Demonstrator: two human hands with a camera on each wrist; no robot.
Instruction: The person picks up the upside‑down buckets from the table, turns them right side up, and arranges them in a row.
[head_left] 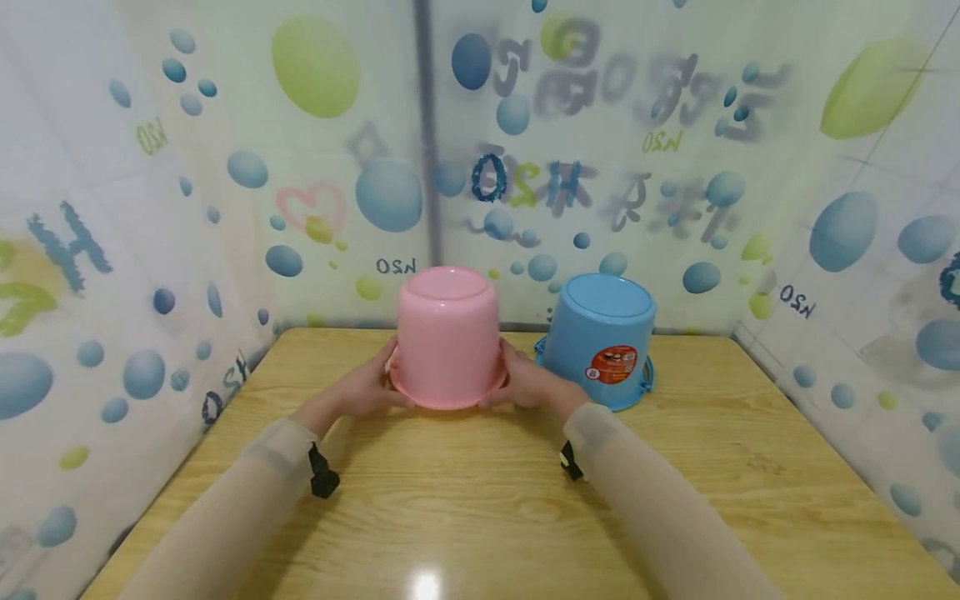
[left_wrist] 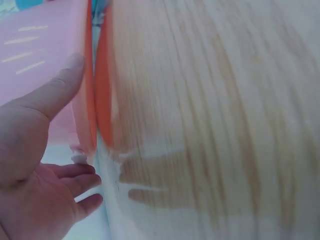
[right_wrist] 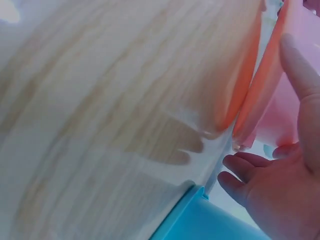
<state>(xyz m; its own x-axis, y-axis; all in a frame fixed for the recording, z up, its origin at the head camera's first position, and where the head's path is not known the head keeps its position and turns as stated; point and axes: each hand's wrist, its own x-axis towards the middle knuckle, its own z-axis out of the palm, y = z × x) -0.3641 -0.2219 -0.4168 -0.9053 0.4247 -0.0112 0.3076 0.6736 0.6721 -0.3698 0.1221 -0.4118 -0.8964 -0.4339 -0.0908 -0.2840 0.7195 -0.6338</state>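
A pink bucket [head_left: 448,346] stands upside down near the back of the table, its base facing up. My left hand [head_left: 365,386] holds it by the left side of the rim, and my right hand [head_left: 527,380] holds the right side. In the left wrist view the thumb [left_wrist: 62,87] lies along the pink wall by the rim, with the other fingers spread lower down. The right wrist view shows the right thumb [right_wrist: 300,70] placed likewise. Whether the rim touches the table or hovers just above it, I cannot tell.
An upturned blue bucket [head_left: 581,333] with a red label [head_left: 611,365] and a handle stands just right of the pink one, close to my right hand. The wooden table [head_left: 465,500] is glossy. Printed curtains [head_left: 337,208] hang behind it and along both sides.
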